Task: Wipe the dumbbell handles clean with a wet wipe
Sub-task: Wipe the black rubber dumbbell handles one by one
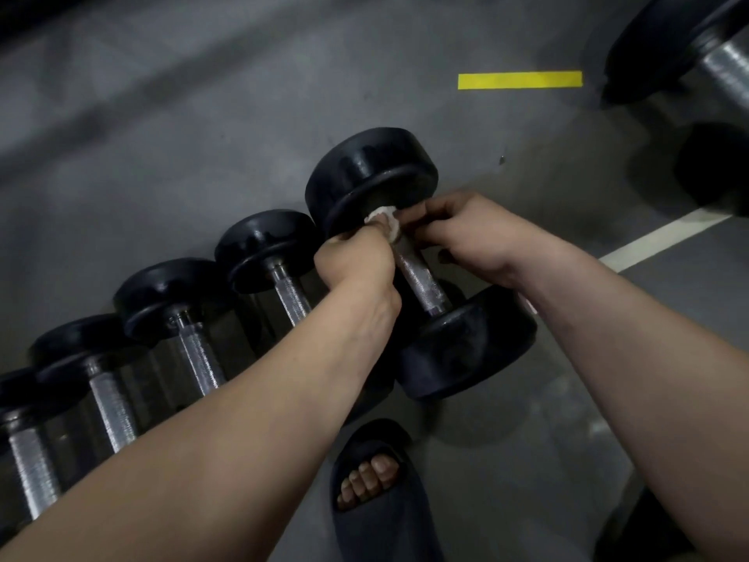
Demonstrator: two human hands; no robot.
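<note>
A black dumbbell (373, 172) with a knurled steel handle (419, 277) lies on the grey floor in the middle of the head view. A small white wet wipe (384, 219) is wrapped round the far end of that handle, next to the far weight. My left hand (356, 265) pinches the wipe from the left side. My right hand (474, 233) grips the wipe and handle from the right, its fingers curled over the top. The near weight (466, 342) sits below my hands.
A row of smaller dumbbells (190, 318) stretches to the left, partly under my left forearm. A larger dumbbell (697, 54) lies at the top right. My foot in a dark slide sandal (373, 480) stands near the bottom. Yellow tape (520, 79) and a white line (656, 241) mark the floor.
</note>
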